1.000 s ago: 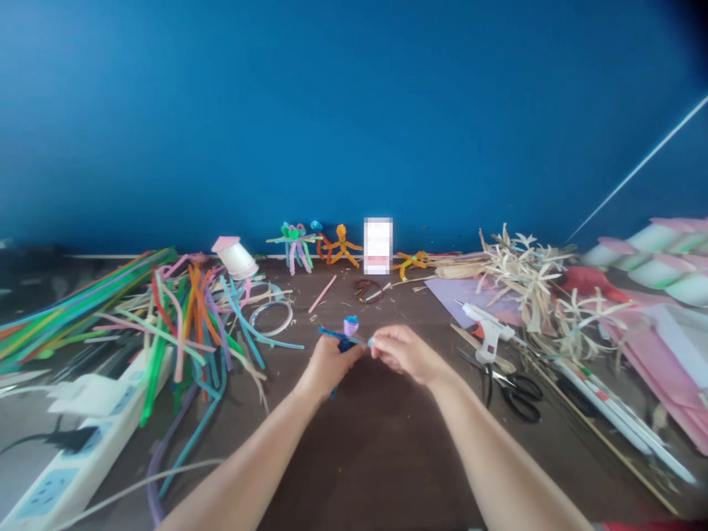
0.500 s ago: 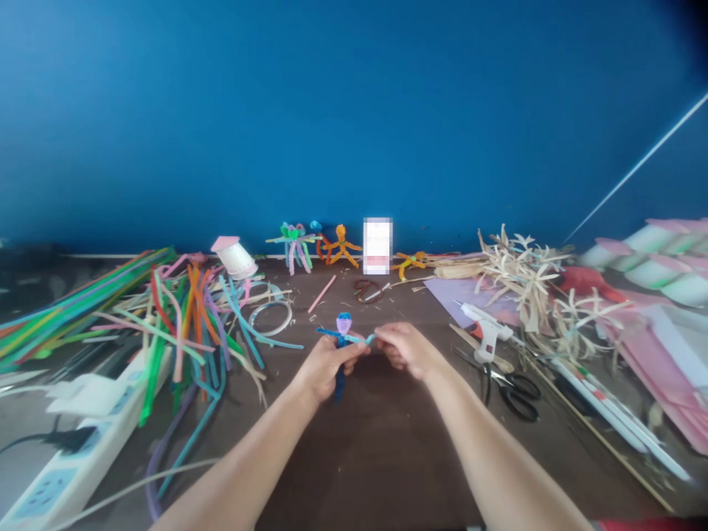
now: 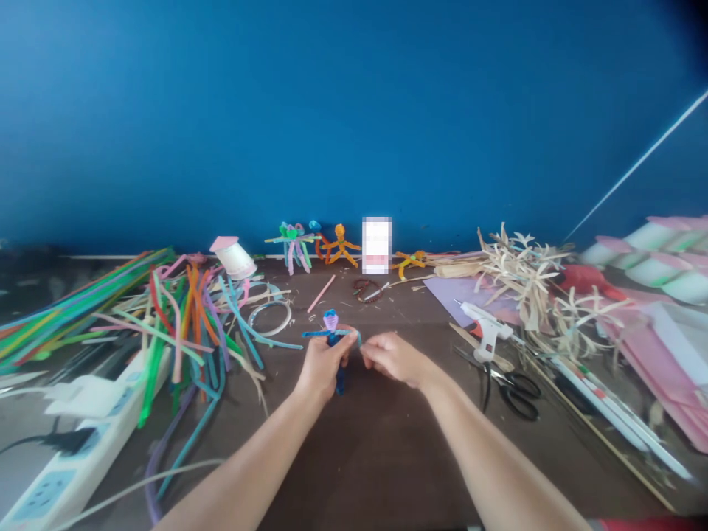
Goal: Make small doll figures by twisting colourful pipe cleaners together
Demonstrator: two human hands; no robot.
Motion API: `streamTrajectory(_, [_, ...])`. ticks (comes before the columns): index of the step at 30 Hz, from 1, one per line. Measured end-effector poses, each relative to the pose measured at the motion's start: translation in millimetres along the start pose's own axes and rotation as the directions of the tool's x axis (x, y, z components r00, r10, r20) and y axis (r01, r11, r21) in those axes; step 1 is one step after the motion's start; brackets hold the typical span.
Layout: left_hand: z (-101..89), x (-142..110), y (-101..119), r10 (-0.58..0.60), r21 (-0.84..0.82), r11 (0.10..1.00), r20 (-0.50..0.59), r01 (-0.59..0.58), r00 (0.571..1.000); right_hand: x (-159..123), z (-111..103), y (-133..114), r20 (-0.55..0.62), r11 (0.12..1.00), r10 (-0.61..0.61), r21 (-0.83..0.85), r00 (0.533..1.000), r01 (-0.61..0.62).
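Pinched in my left hand [image 3: 321, 366] is a small pipe-cleaner figure [image 3: 330, 321] with a lilac face, dark blue on top and a dark blue body. One blue arm of the figure sticks out to the left, and its blue lower end hangs below my fingers. A light blue pipe cleaner [image 3: 358, 337] runs right from the figure and bends down past my left thumb. My right hand [image 3: 397, 357] has its fingertips closed at the lower end of this light blue strand. The fingertips partly hide that end.
Colourful pipe cleaners [image 3: 191, 310] and a power strip [image 3: 105, 435] lie at left. Several finished figures [image 3: 341, 247] stand along the blue wall. A glue gun [image 3: 487, 328], scissors [image 3: 517, 391] and straw-coloured star shapes [image 3: 525, 276] lie at right.
The figure in my left hand has shifted slightly left and up. My right hand has come left and a little down, and the light blue strand now bends downward instead of pointing right.
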State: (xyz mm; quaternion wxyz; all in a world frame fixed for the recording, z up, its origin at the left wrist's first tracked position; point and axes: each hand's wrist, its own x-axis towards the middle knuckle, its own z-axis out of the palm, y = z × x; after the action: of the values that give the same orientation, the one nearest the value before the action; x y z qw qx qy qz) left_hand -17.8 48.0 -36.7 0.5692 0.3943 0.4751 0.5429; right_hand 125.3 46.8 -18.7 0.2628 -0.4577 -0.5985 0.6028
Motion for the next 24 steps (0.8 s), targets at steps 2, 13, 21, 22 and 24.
streamTrajectory(2, [-0.1, -1, 0, 0.008, 0.032, 0.999, -0.006, -0.008, 1.0, -1, 0, 0, 0.054, 0.999, -0.029, -0.016, 0.998, 0.03])
streamTrajectory(13, [-1.0, -2, 2, -0.01, 0.076, 0.997, 0.014, 0.009, 1.0, -7, -2, -6, 0.099, 0.993, -0.072, -0.083, 0.993, 0.08])
streamTrajectory(21, [0.2, 0, 14, -0.225, -0.196, 0.953, 0.058, 0.232, 0.973, 4, -9, 5, -0.154, 0.976, -0.167, -0.163, 0.974, 0.141])
streamTrajectory(22, [0.4, 0, 14, -0.233, -0.204, 0.949, 0.066, 0.241, 0.97, 5, -10, 7, -0.195, 0.969, -0.194, -0.19, 0.961, 0.157])
streamTrajectory(24, [0.6, 0, 13, -0.238, -0.214, 0.944, 0.09, 0.252, 0.967, 7, -10, 11, -0.21, 0.952, -0.232, -0.248, 0.95, 0.178])
